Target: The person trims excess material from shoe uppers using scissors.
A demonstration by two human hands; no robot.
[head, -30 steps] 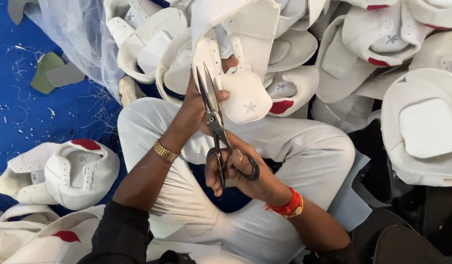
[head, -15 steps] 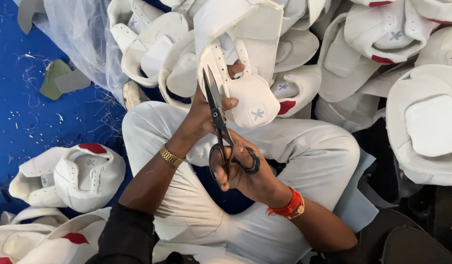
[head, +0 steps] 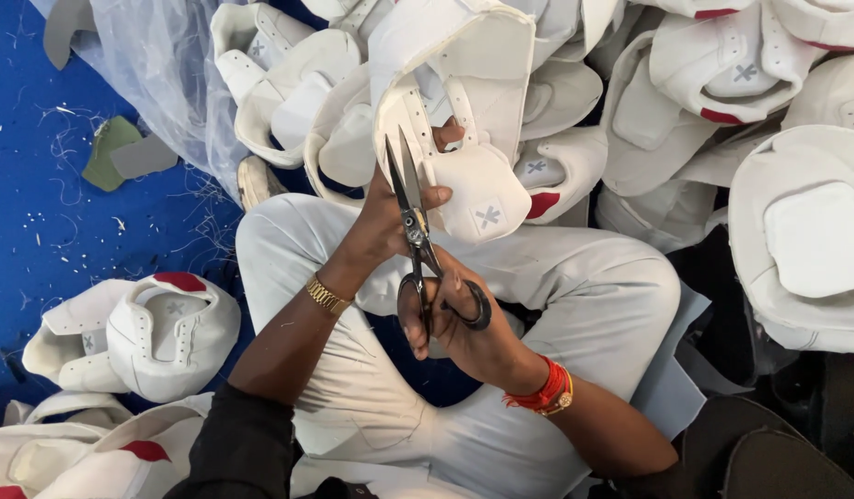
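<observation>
Presently a white padded leather guard (head: 478, 189) with straps is gripped by the left hand (head: 390, 217) above the lap, fingers clamped on its edge. Dark steel scissors (head: 417, 231), blades slightly parted at a strap, are held through the loops by the right hand (head: 454, 319). Trimming appears under way; careful blade alignment is judged necessary next.

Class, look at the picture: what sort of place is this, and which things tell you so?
Probably a small workshop making padded sports guards: heaps of white padded guards lie around, thread scraps litter the blue floor, and the right hand works black scissors.
</observation>
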